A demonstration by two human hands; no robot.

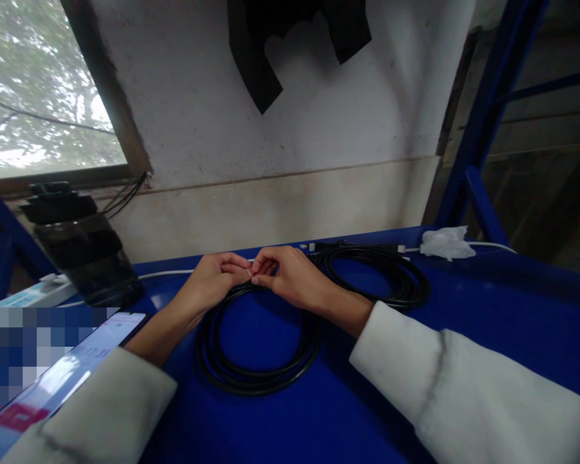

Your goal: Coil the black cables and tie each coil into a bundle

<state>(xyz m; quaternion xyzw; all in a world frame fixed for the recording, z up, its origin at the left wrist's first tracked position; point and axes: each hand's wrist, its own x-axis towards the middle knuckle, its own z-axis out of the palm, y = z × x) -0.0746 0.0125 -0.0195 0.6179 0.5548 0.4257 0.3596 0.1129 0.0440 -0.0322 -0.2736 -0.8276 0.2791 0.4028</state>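
A coil of black cable (256,391) lies on the blue table (348,412) in front of me. At its far edge my left hand (215,280) and my right hand (292,277) meet, thumbs and fingers pinched together. Between the fingertips shows a small whitish piece (250,274), too small to name. The cable passes beneath both hands. Behind and to the right, close to my right wrist, rests a second black cable coil (418,283) with pale connector ends.
At the left stand a dark bottle (84,251) and a white power strip (38,293), with a lit phone (77,367) nearer. A crumpled clear plastic bag (447,243) and a white cord (493,245) lie at the back right. Blue frame posts (478,135) rise at the sides.
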